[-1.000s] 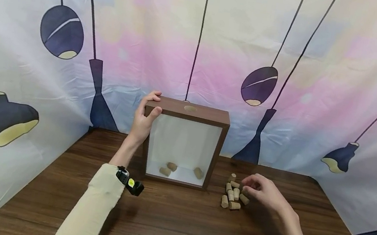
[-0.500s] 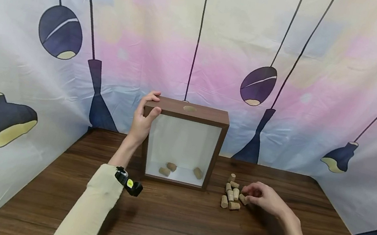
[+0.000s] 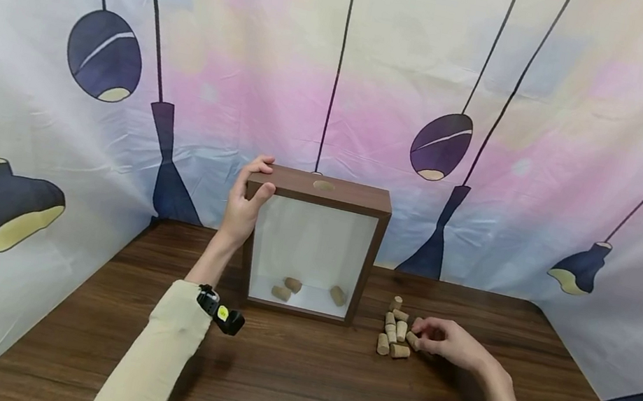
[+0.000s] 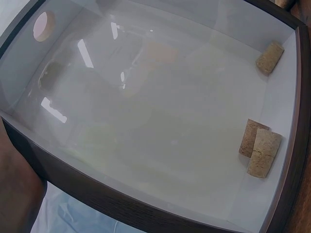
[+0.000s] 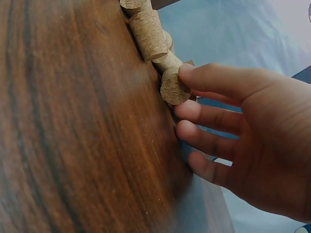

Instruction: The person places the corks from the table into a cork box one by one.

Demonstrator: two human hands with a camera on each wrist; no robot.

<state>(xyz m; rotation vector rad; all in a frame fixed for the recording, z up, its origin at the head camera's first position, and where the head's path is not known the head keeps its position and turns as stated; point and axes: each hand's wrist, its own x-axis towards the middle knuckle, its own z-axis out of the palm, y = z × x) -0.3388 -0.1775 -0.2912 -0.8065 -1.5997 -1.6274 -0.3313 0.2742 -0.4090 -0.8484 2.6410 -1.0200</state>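
No wording, brand or number can be read in any of the views. The one label that shows is a small, roundish yellow sticker (image 3: 222, 312) on the black device (image 3: 233, 323) strapped at the person's left wrist, by the cuff of the cream sleeve (image 3: 172, 328). Dark marks stand on the yellow, but they are too small and blurred in the head view to tell whether they are letters, digits or a sign.
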